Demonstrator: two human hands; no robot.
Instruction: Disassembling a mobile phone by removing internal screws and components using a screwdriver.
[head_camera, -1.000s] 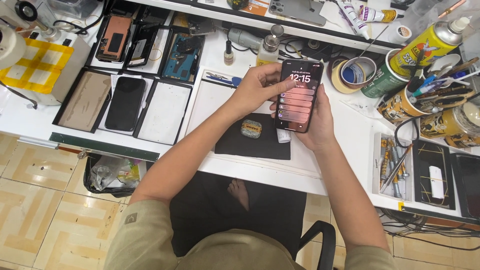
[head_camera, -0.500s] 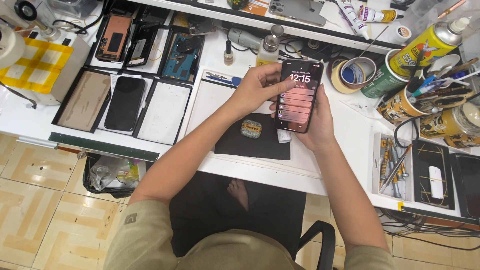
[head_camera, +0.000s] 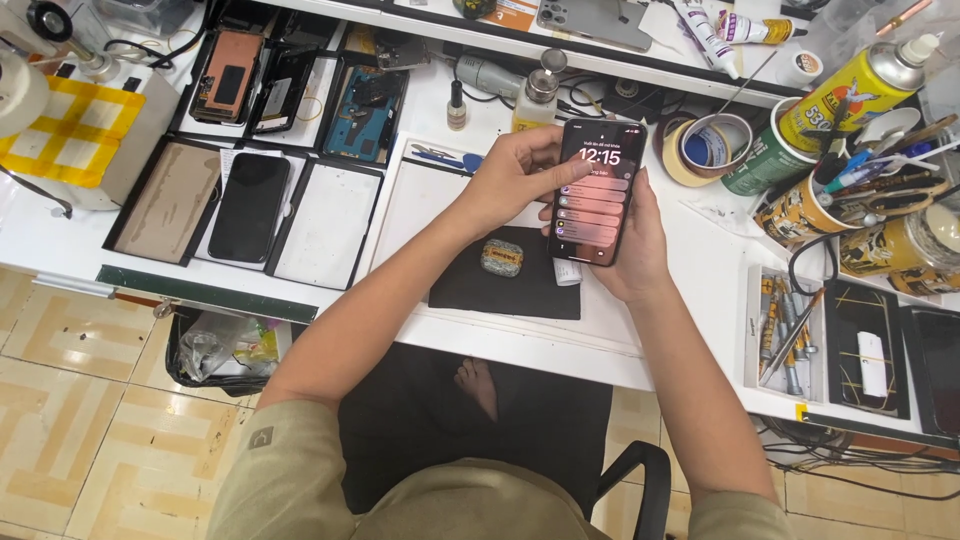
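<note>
A black smartphone (head_camera: 598, 192) with a lit reddish lock screen is held upright-tilted over the white workbench (head_camera: 690, 290). My right hand (head_camera: 640, 250) cradles it from behind and below. My left hand (head_camera: 515, 172) reaches across, its thumb resting on the left side of the screen. Below the phone lies a black mat (head_camera: 510, 285) with a small oval patterned object (head_camera: 502, 257) on it.
Black trays (head_camera: 250, 205) with phones and phone parts lie at left. Tape roll (head_camera: 705, 145), spray cans (head_camera: 860, 85) and cups of tools crowd the right. A tray of screwdrivers (head_camera: 785, 335) sits at right front. A bin (head_camera: 215, 350) stands under the bench.
</note>
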